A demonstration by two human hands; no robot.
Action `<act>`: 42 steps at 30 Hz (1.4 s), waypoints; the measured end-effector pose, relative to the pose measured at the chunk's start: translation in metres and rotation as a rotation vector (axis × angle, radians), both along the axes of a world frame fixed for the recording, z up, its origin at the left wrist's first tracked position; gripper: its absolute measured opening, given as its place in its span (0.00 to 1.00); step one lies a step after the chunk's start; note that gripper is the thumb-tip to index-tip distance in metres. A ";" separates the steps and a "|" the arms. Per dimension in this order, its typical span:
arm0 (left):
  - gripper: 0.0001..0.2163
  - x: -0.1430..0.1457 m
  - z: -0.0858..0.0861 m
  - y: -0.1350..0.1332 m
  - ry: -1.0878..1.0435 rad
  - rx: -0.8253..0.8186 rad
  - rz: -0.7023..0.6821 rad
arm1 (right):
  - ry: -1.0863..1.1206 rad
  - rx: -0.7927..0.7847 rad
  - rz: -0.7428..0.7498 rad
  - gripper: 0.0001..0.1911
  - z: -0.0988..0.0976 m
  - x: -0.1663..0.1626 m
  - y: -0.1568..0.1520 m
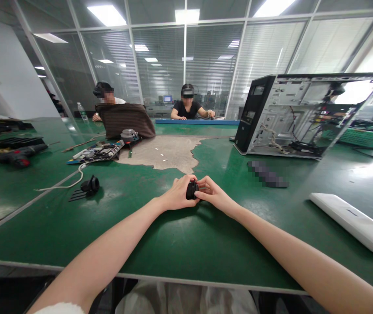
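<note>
Both of my hands meet over the green tabletop (186,244) around a small black part (191,190), which looks like plastic; its exact kind I cannot make out. My left hand (177,192) is closed round it from the left, thumb below and fingers above. From the other side my right hand (215,195) pinches its right edge between thumb and fingertips. Fingers cover some of the part. To the left lies another black piece (90,185) with a round body and several thin prongs.
An open computer case (271,115) stands at the right, with a white slab-like object (353,222) nearer me. A circuit board (98,152), a power drill (21,156) and a brown cloth-like cover (124,120) are on the left. Two people (188,104) sit across the table.
</note>
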State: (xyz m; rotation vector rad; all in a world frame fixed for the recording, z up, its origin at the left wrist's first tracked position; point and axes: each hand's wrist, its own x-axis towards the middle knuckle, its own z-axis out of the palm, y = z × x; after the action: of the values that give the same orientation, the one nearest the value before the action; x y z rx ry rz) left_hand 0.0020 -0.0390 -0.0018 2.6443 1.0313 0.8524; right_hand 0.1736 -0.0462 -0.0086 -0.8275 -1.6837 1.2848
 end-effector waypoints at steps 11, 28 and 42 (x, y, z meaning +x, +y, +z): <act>0.24 0.000 0.000 0.000 0.005 -0.005 -0.001 | -0.010 -0.031 -0.109 0.15 -0.005 -0.003 0.005; 0.24 0.000 0.002 -0.002 0.021 -0.019 0.009 | -0.010 -0.021 -0.103 0.15 -0.005 -0.001 0.006; 0.23 -0.001 0.003 -0.004 0.022 -0.016 0.004 | 0.012 -0.040 -0.083 0.16 0.001 -0.002 0.002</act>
State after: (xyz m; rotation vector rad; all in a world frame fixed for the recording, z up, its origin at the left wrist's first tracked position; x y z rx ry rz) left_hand 0.0008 -0.0426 0.0016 2.6454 1.0444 0.8146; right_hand 0.1714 -0.0446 -0.0072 -0.9014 -1.6025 1.2677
